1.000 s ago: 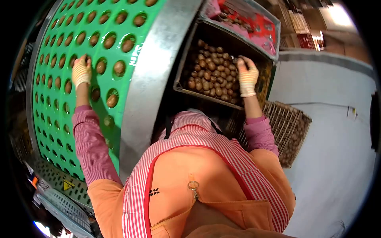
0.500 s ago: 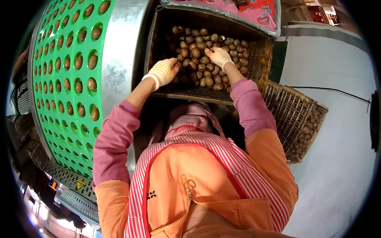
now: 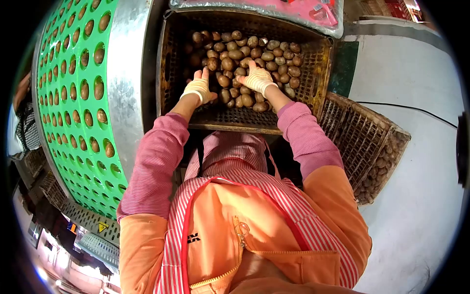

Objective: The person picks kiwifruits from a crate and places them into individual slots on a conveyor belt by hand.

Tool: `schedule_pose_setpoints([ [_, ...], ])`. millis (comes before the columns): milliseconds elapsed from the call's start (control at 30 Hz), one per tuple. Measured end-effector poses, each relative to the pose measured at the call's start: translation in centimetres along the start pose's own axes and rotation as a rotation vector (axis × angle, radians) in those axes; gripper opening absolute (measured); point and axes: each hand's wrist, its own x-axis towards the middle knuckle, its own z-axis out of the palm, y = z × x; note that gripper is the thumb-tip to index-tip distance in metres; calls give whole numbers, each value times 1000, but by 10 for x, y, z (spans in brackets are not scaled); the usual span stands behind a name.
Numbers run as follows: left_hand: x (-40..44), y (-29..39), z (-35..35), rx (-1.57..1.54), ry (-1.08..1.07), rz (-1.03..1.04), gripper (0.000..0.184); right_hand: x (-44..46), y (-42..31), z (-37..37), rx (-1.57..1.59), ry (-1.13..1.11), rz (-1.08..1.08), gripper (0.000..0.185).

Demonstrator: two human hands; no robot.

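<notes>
Many brown, round, egg-like items lie heaped in a dark perforated crate in front of me. My left hand, in a striped glove with bare fingertips, is over the left part of the heap, fingers apart and nothing seen in them. My right hand, gloved the same way, reaches onto the middle of the heap with thumb and fingers spread, touching the items. What lies beneath its fingertips is partly hidden.
On the left, a green panel holds similar items in rows of round pockets, beside a metal edge. Pink and red packaging lies behind the crate. Another filled crate stands at right. A person's arm shows at far left.
My left hand has moved from the green panel to the crate. My right hand has shifted left from the crate's right side onto the heap. The view has turned toward the crate.
</notes>
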Motion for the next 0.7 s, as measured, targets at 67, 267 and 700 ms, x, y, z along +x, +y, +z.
schedule_pose_setpoints([
  [67,0,2,-6,-31,6,13,105,6,9,11,-18,61,-58,86],
  [267,18,-10,-9,-70,126,168,97,0,-1,11,274,-100,12,88],
  [700,34,-20,-4,-96,52,223,101,7,-8,17,159,-35,-11,87],
])
